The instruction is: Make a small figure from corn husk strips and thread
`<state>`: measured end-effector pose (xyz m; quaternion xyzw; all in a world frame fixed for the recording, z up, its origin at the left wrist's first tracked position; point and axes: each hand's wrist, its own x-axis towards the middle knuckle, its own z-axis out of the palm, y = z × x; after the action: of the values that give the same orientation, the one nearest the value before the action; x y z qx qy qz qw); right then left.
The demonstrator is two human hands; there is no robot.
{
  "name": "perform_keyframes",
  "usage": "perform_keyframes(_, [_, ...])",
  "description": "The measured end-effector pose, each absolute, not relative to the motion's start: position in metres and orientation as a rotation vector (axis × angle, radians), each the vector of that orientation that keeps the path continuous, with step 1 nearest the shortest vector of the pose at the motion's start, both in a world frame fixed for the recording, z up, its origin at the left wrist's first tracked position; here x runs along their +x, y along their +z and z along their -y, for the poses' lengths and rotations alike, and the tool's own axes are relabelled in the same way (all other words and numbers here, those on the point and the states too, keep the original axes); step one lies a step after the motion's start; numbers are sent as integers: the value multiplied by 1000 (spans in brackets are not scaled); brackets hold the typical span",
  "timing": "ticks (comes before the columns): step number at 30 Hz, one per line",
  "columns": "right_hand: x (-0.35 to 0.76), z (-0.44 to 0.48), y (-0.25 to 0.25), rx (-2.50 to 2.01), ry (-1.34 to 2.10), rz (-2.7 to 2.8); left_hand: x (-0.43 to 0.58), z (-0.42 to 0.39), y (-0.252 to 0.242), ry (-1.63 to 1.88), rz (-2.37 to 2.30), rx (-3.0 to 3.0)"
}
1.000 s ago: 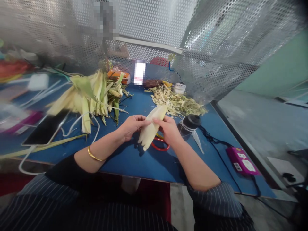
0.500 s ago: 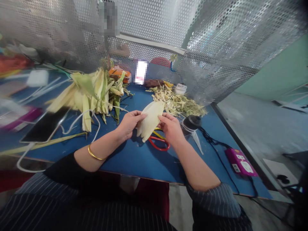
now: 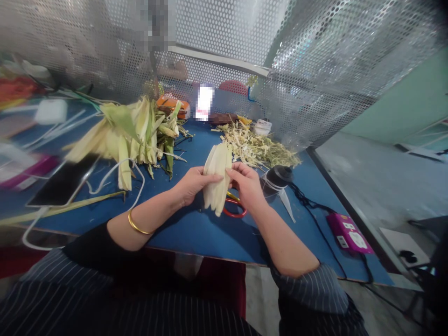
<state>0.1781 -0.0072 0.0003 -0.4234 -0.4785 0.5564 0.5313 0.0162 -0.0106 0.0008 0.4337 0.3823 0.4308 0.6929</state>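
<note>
A pale corn husk (image 3: pixel 217 186), creased lengthwise and ragged at its lower end, is held up over the table between my two hands. My left hand (image 3: pixel 193 185) pinches its left side, thumb laid across the front and fingers behind. At the right edge, my right hand (image 3: pixel 247 183) grips it between thumb and fingertips. Below the husk, partly covered by it and by my right hand, lie scissors with red and yellow handles (image 3: pixel 235 208). A black spool of thread (image 3: pixel 276 179) stands just right of my right hand.
Corn husks (image 3: pixel 119 135) are heaped at the left, beside a phone (image 3: pixel 65 179) with a white cable. Shredded trimmings (image 3: pixel 259 148) cover the back right. A purple pack (image 3: pixel 350 233) sits near the right edge of the blue table (image 3: pixel 196 242). A perforated screen (image 3: pixel 224 32) rises behind.
The husk has turned more upright and now looks narrower and more folded. My left thumb has moved further across its front.
</note>
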Motion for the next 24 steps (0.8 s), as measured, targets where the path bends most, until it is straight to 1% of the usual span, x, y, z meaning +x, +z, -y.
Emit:
perform_keyframes(5, [181,6,1,-1022,1381,1191,17,7,1,1082,-982,940])
perform_keyframes(15, [174,13,1,-1174,1539,1392,15,0,0,1242,-980,846])
perform_keyframes(19, [176,12,0,-1143,1439,1377,15,0,2,1136,-994,886])
perform_keyframes(21, [179,8,-2,-1119,1379,1280,14,0,3,1081,-1017,911])
perform_keyframes(24, [185,1,-6,-1129,1278,1057,13,-2,2,1087,-1072,920])
